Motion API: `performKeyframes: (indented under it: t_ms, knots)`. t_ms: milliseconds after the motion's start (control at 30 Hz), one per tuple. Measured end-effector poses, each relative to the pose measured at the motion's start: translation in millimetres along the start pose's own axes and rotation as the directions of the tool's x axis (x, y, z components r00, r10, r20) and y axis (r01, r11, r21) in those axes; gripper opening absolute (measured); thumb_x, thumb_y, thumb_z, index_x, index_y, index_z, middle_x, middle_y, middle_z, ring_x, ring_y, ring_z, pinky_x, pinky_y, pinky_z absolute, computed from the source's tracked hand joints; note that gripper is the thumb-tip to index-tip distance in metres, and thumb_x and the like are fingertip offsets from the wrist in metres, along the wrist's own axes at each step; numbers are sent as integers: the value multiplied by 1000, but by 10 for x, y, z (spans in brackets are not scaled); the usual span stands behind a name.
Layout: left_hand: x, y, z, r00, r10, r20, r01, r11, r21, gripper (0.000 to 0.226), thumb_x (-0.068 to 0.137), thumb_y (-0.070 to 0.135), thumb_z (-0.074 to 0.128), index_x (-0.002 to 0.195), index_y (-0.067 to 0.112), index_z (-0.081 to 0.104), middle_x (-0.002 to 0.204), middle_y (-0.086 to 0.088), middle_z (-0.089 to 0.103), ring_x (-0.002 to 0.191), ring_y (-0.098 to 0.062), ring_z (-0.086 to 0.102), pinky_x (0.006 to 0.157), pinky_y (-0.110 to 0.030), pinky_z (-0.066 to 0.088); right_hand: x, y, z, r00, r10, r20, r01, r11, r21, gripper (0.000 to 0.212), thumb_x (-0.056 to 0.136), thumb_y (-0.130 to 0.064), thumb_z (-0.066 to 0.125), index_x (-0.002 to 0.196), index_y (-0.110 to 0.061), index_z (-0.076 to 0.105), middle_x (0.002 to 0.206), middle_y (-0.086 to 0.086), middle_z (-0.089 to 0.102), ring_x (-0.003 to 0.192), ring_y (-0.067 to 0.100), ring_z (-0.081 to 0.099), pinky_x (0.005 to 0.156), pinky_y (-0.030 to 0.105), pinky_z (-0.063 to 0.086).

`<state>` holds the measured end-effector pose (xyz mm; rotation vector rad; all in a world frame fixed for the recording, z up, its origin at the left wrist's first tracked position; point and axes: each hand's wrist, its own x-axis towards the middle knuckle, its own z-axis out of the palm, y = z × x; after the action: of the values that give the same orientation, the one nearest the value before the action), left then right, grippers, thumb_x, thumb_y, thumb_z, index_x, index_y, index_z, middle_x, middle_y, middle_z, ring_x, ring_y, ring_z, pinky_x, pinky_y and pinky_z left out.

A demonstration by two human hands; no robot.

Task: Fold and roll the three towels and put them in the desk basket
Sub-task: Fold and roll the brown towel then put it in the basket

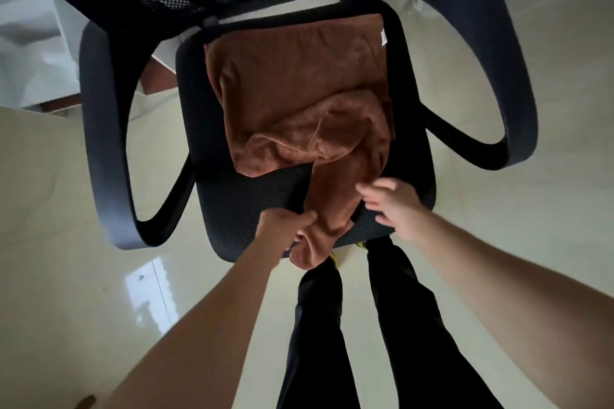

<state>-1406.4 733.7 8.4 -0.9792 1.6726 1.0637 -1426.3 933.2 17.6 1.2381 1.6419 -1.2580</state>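
Brown towels (pixel 292 76) sit heaped on the chair seat (pixel 239 206). They look soft, limp and light, so take them by a corner or hem, not the bunched middle. Left hand (pixel 288 229) pinches a bunched end hanging over the front seat edge, and right hand (pixel 392 206) is spread just beside it, gripping nothing. Armrests (pixel 103 129) box in both sides, so the open room is forward and up; basket not in view.

The brown plush towel (pixel 332 196) hides the curled fingertips of the left hand (pixel 285 226). The right hand (pixel 390 206) is smeared by motion blur.
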Motion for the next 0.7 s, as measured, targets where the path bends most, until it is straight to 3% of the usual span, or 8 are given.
performKeyframes:
  t_ms: [133,233,267,367,467,567,633,700]
  knots:
    - [0,-195,140,995,39,88,-36,998,-42,20,78,12,75,71,4,59,62,-12,60,49,-16,56,43,-17,45,-6,193,160,1000,-1,-15,2,998,60,10,83,-21,69,89,-13,65,87,6,67,72,13,63,64,25,46]
    - [-92,-228,76,965,8,261,-41,992,119,18,79,18,76,79,3,65,66,-9,64,58,-17,61,51,-22,48,31,216,22,992,9,-128,19,976,215,9,72,-21,67,76,-12,66,87,9,67,81,25,64,83,42,53]
    - [-98,-198,26,968,9,249,-39,993,113,20,79,20,76,84,3,67,69,-9,65,62,-19,61,54,-24,47,32,204,-55,987,17,-161,27,964,263,9,70,-19,66,74,-11,65,86,11,66,79,26,62,80,43,54]
    - [24,41,-138,999,-6,33,15,961,-276,26,79,29,76,88,7,67,73,-9,65,60,-19,62,53,-28,49,55,203,-290,974,7,-229,44,975,217,12,64,-20,67,73,-12,65,87,15,67,79,30,64,72,40,52]
    - [240,432,-280,996,-11,-88,-47,774,-631,19,84,30,71,91,14,64,83,-10,67,70,-20,66,58,-30,53,130,164,-401,991,-33,-127,33,999,1,23,63,-21,73,86,-14,69,100,18,71,88,32,67,74,40,53]
    - [370,692,-401,997,-16,-79,-48,670,-741,7,92,23,59,96,18,61,98,-8,66,85,-18,64,65,-30,52,191,20,-386,998,-44,-39,40,993,-115,55,63,-41,79,110,-17,65,105,8,70,93,26,67,79,36,54]
    - [390,661,-452,999,-26,-42,-19,590,-807,10,95,22,51,101,18,58,105,-9,64,90,-21,63,72,-34,50,213,-112,-315,970,-151,-189,125,982,-144,64,66,-57,75,114,-17,63,107,2,65,95,22,62,81,32,50]
    - [340,579,-513,999,-15,-29,-17,493,-870,27,98,23,44,123,15,53,116,-11,61,96,-24,61,82,-39,49,242,-229,-227,931,-197,-308,190,980,-54,61,70,-58,74,114,-19,61,107,0,61,98,21,58,85,33,48]
